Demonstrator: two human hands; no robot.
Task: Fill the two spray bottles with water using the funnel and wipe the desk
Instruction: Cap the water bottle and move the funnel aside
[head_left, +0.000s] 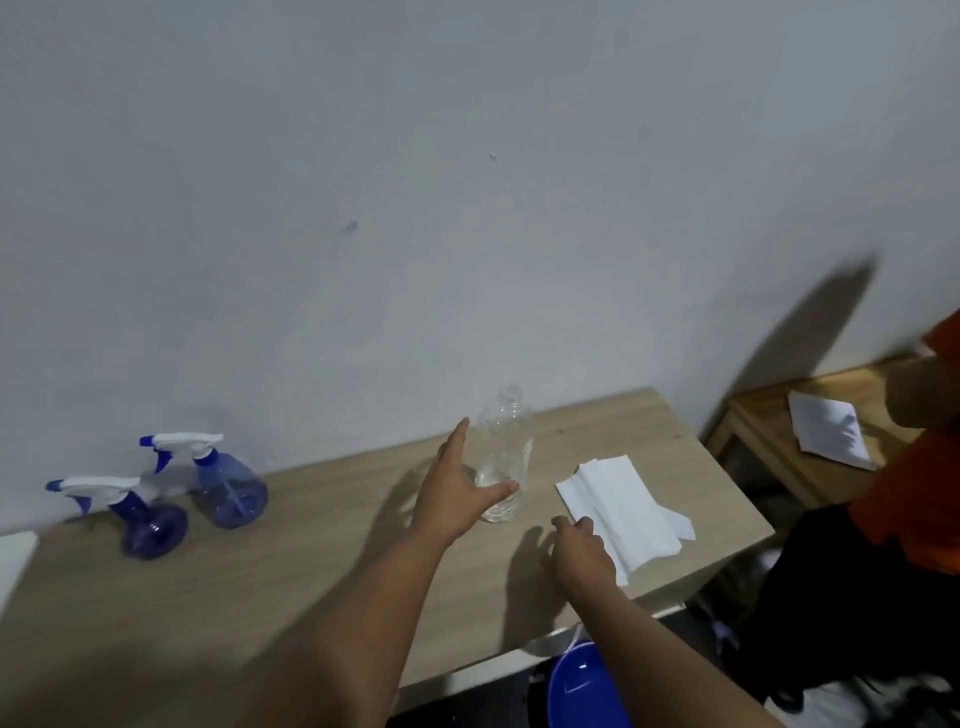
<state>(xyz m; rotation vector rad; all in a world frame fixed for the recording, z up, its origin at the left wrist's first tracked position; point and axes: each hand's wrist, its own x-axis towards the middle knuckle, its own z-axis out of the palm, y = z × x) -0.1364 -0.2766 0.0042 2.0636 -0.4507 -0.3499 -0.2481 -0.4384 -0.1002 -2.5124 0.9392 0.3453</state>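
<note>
The left hand (457, 488) is out over the table (291, 561), fingers straight and spread, thumb stretched toward the clear plastic bottle (505, 457) that stands upright just beyond it. The thumb tip sits against the lower part of the bottle, or right in front of it; I cannot tell which. A little water shows at the bottle's bottom and its neck is uncapped.

The right hand (576, 551) hovers low, nearer to the person than the left, with fingers loosely bent and their tips at the near corner of a folded white tissue (618, 504). Whether it pinches the tissue or only touches it is not plain. The tissue lies flat just right of the bottle.

Well to the left of the left hand, two blue spray bottles stand close to each other by the wall: the nearer spray bottle (150, 519) and the farther spray bottle (228, 483), both with white trigger heads fitted. Below the right forearm, past the table edge, a blue basin (582, 686) peeks out. Far right, another person in an orange shirt (919, 478) stands by a low wooden stool (763, 415) carrying white paper (826, 431).
</note>
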